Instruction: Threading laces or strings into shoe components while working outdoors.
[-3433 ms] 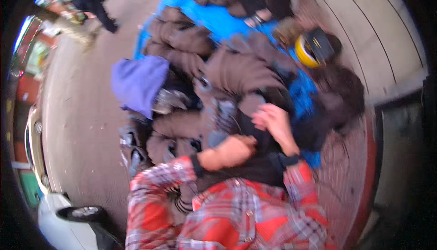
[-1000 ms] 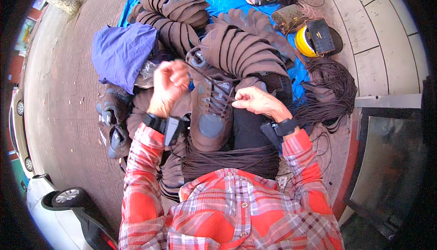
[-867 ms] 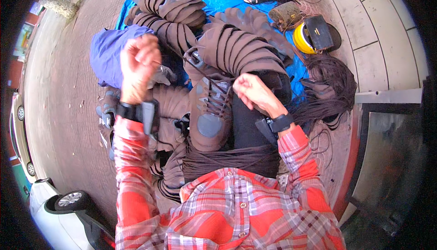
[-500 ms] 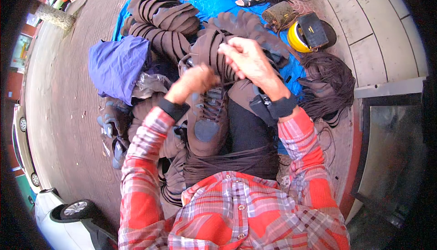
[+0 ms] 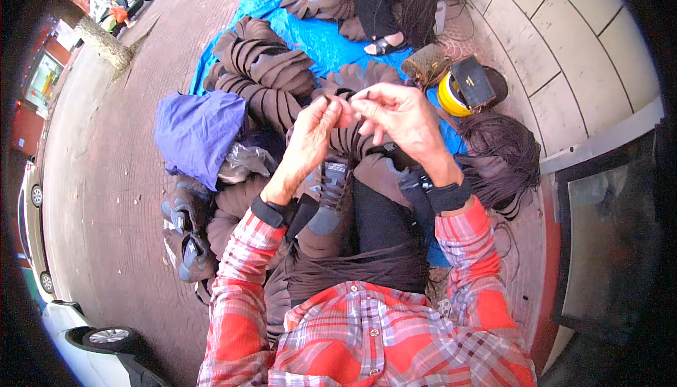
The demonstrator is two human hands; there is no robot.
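From right hand [image 5: 409, 120]: brown stack [image 5: 264, 61] blocks 10 o'clock, purple cloth [image 5: 199, 133] 9, yellow bucket [image 5: 450, 99] 2. Free room: bare blue sheet [image 5: 323, 43], 11.

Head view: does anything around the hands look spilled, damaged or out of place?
Nothing looks spilled or damaged. Untidiest is the dark shoelace bundle, strands splayed loosely at the edge of the blue tarp, while the brown shoe uppers lie mostly in overlapping rows.

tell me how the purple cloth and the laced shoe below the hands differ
The purple cloth is one plain colour; the laced shoe is brown and blue-grey. The purple cloth lies creased and loose, while the laced shoe holds a rounded form.
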